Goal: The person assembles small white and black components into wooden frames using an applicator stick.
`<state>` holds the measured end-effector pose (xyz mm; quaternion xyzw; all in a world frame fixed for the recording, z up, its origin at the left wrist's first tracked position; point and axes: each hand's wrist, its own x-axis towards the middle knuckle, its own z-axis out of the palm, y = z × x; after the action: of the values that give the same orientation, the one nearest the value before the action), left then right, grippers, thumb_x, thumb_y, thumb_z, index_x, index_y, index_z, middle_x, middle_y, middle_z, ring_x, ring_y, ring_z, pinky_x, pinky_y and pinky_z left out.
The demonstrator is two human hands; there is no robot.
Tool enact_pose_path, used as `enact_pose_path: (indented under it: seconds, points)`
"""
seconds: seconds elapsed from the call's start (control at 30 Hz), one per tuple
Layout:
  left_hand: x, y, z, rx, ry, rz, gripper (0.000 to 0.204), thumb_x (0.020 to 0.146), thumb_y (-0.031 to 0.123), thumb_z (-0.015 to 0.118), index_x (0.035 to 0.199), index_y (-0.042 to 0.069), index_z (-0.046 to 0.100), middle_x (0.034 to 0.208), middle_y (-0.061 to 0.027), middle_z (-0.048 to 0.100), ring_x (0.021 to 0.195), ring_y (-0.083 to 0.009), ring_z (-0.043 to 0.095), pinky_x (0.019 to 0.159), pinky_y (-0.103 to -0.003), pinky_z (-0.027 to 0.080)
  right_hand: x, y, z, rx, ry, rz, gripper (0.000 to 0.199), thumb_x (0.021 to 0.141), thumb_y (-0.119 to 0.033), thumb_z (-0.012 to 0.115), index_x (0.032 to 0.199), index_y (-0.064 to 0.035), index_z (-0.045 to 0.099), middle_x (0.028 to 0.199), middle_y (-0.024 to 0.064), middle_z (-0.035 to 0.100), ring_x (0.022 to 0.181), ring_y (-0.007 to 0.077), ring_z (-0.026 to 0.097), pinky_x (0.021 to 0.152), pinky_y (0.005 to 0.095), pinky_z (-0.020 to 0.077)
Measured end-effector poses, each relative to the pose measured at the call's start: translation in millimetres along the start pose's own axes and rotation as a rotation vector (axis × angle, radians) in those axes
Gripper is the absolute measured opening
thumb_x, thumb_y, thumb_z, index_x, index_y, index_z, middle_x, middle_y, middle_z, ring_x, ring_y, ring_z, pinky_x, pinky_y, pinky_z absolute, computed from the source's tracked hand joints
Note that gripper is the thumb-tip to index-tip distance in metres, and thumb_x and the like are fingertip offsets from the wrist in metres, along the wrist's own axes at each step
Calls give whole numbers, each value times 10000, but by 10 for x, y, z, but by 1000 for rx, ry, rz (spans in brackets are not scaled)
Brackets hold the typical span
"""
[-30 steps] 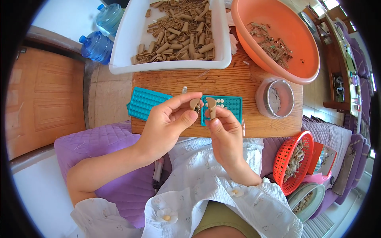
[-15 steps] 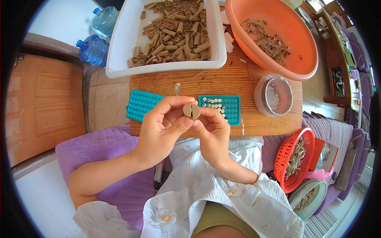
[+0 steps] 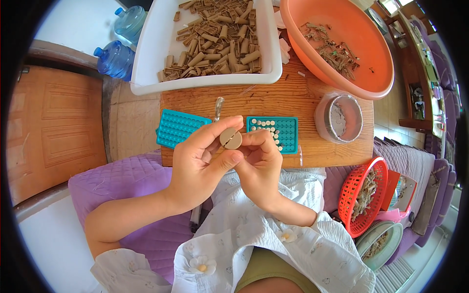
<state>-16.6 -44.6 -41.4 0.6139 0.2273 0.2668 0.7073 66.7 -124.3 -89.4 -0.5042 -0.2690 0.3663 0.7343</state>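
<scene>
A tan plastic cylinder (image 3: 230, 138), split into two half-round parts by a slanting slit, is held end-up over the table's near edge. My left hand (image 3: 193, 158) pinches it between thumb and bent index finger. Close against its right side are the curled fingers and thumb of my right hand (image 3: 261, 163), also gripping it; the fingertips behind it are partly hidden. Beyond my left hand lies a teal pitted tray (image 3: 177, 126) with no pieces visible in it. A second teal tray (image 3: 289, 128), just past my right hand, holds several small whitish discs.
A white bin (image 3: 205, 83) of loose tan plastic parts stands at the back. Right of it is an orange basin (image 3: 337, 44) with scraps, then a clear tub (image 3: 338, 118). A metal-looking tool (image 3: 218, 107) lies between the trays. A red basket (image 3: 352, 202) sits to the right.
The cylinder has turned in my fingers: its slit went from nearly upright to slanting. It has also shifted slightly left, and my right fingers have changed their hold.
</scene>
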Motion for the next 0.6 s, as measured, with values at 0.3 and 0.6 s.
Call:
enact_pose_path:
  seconds: [0.3, 0.6]
  points:
    - [140, 129, -124, 694, -42, 386, 327, 863, 295, 480, 1045, 26, 520, 880, -114, 587, 825, -248, 590, 793, -310, 457, 172, -115, 187, -328, -203, -186, 177, 757, -49, 597, 907, 3, 518, 820, 105, 515, 612, 194, 517, 487, 271, 410]
    - [179, 118, -153, 658, -36, 335, 321, 886, 324, 430, 995, 30, 502, 814, -102, 560, 703, -222, 564, 630, -277, 446, 178, 39, 396, -219, -110, -223, 109, 806, -91, 540, 848, 2, 503, 761, 110, 511, 568, 192, 510, 475, 275, 401]
